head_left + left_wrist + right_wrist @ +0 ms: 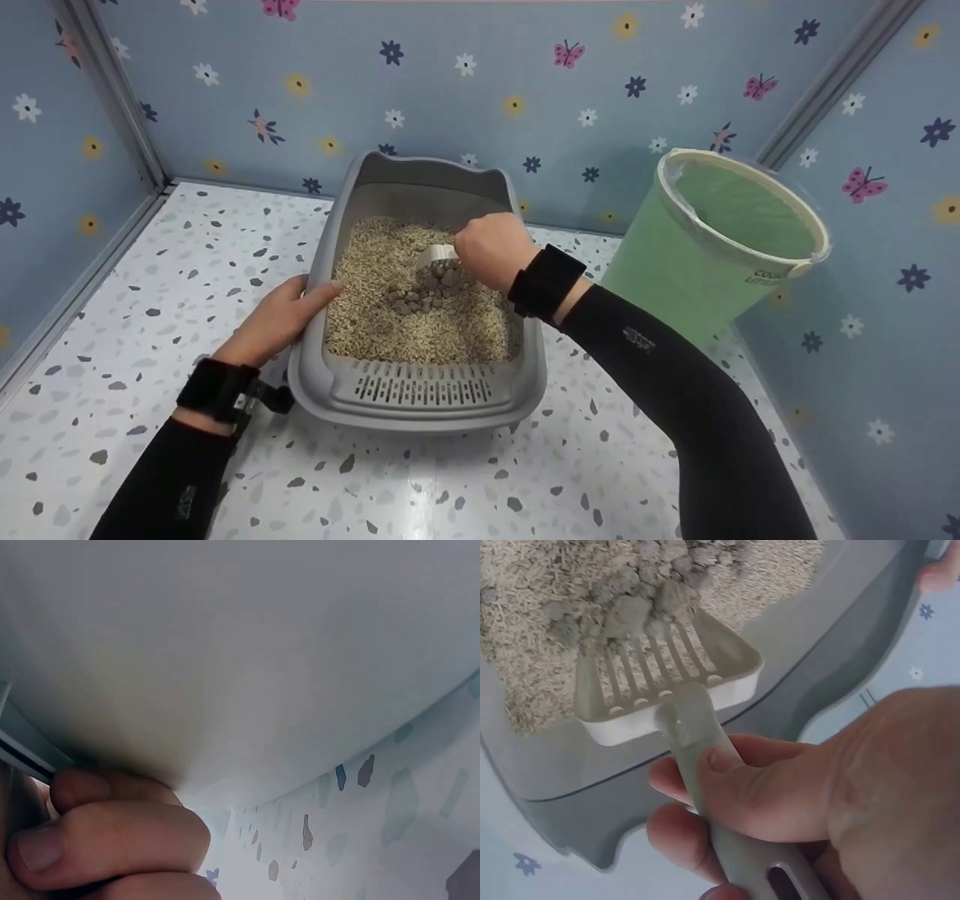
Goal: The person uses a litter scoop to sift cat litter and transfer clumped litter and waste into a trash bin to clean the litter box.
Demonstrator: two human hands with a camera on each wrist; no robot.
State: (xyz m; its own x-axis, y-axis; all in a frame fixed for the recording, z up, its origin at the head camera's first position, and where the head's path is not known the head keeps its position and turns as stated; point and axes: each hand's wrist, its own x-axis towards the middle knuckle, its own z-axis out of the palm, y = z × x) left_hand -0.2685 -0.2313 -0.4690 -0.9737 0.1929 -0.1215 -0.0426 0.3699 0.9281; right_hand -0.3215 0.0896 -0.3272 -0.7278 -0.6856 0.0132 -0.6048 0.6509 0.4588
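A grey litter box [529,375] stands on the speckled floor, its bed of pale tan litter [375,330] spread behind a slotted front ledge. My left hand [274,319] holds the box's left rim, thumb on top; in the left wrist view its fingers [142,832] curl below the edge. Over the litter, my right hand [495,247] grips the handle of a whitish slotted litter scoop [739,690], thumb laid along it. Grey clumps [626,615] lie at the scoop's front edge and partly on its slots. More clumps [409,301] sit mid-box.
A tall translucent green bin [652,270] with a cream rim and a clear liner stands right of the box, beside my right forearm. Blue flowered walls [450,97] rise behind the box and at both sides. White speckled floor [420,487] stretches in front.
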